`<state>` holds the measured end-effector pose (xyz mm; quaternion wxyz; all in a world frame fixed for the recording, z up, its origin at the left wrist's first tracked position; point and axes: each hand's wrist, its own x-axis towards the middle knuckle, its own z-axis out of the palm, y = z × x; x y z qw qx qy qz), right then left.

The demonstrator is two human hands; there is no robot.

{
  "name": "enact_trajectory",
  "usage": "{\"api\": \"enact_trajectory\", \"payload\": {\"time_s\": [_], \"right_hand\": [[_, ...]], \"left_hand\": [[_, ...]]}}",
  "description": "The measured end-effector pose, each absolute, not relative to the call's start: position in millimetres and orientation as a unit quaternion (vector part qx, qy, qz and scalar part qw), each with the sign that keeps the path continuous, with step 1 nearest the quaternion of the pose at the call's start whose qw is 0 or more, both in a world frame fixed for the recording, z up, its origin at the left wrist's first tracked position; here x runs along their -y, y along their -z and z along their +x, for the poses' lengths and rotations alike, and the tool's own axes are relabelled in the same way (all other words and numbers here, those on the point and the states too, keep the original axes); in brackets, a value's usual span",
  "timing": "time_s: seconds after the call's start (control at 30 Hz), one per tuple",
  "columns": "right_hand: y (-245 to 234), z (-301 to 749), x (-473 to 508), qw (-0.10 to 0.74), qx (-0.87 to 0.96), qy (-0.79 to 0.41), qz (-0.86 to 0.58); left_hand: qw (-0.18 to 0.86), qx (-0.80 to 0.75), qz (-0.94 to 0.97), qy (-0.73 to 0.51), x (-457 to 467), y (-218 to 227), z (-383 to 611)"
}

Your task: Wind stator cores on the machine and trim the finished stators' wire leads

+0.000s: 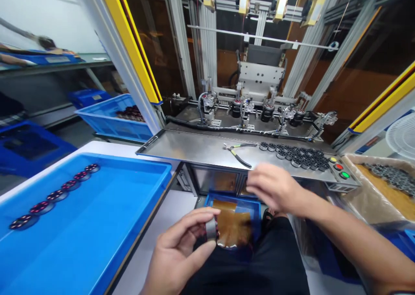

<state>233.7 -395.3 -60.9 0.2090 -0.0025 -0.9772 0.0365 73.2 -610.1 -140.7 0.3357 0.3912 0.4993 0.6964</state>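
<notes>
My left hand grips a round stator by its rim, thumb below and fingers above. The stator is turned on edge, with a grey outer band and dark red winding at its side. To its upper right, my right hand is raised in front of the metal shelf, slightly blurred. Its fingers are curled together in a pinch; whatever lies between them is too small to make out. Just beyond that hand, cutting pliers with green-and-black handles lie spread on the shelf. Several black stator cores are grouped to their right.
At left, a blue tray holds a diagonal row of wound stators. A winding machine stands behind the shelf. Buttons sit at its right end, beside a lined box of cores. Below is a blue bin.
</notes>
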Motion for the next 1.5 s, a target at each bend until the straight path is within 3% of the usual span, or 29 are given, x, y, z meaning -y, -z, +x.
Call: {"api": "enact_trajectory", "payload": {"time_s": [0.07, 0.23, 0.57, 0.8, 1.0, 1.27, 1.5], "right_hand": [[75, 210, 360, 0.203, 0.971, -0.032, -0.122], [115, 165, 304, 0.143, 0.962, -0.029, -0.229], [124, 160, 299, 0.09, 0.958, -0.097, -0.256], [106, 198, 329, 0.15, 0.915, -0.285, -0.243], [144, 279, 442, 0.226, 0.809, -0.522, -0.148], [159, 298, 488, 0.319, 0.827, -0.458, -0.064], [153, 289, 486, 0.321, 0.818, -0.475, -0.039]], "left_hand": [[0.347, -0.505, 0.338, -0.714, 606, 142, 74], [0.364, -0.479, 0.288, -0.745, 598, 139, 76], [0.25, -0.523, 0.283, -0.764, 596, 134, 82], [0.318, -0.514, 0.247, -0.758, 593, 124, 90], [0.328, -0.5, 0.271, -0.754, 588, 125, 94], [0.344, -0.512, 0.312, -0.723, 580, 128, 112], [0.33, -0.519, 0.327, -0.718, 584, 125, 116]]}}
